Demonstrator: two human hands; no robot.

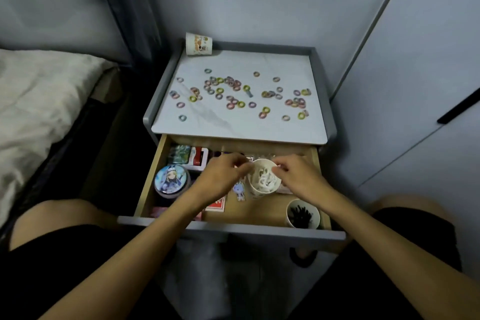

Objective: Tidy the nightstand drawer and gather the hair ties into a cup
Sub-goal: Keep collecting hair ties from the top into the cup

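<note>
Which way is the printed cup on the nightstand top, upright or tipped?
Tipped: the printed cup lies on its side, its wider end to the left.

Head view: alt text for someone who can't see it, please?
A left hand and right hand touch the rim of a white cup in the open drawer. Colourful hair ties lie scattered on the nightstand top, near a tipped paper cup.

I read the counter (233,125) as smooth, marble-look stone with faint grey veining, framed in matt grey. The drawer (259,208) inside is pale bare wood. The printed cup (198,44) looks like paper, the round lid (170,179) glossy, the bed sheet (39,101) rumpled matt cloth.
</note>
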